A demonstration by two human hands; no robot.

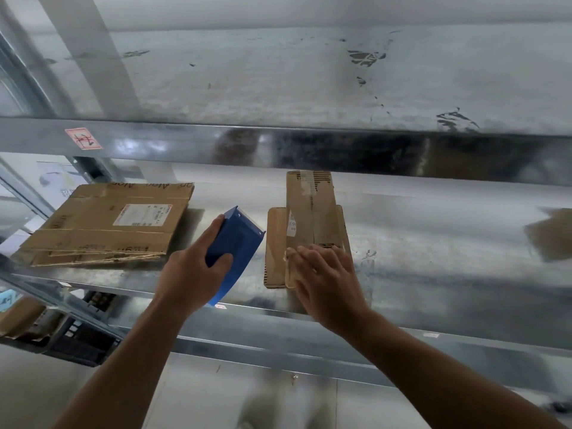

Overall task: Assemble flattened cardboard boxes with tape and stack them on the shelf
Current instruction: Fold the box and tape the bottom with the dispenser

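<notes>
L hand [192, 274] grips blue tape dispenser [238, 243], thumb and fingers curled round it. R hand [325, 274], fingers straight, presses flat on near end of small cardboard box [309, 209] on the shelf [433, 243], just right of dispenser. Hands apart. Flattened boxes [105, 224] lie stacked left of L hand.

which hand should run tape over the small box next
Left, probably: the left hand grips the blue tape dispenser beside the small box, while the right hand lies flat on it.
</notes>
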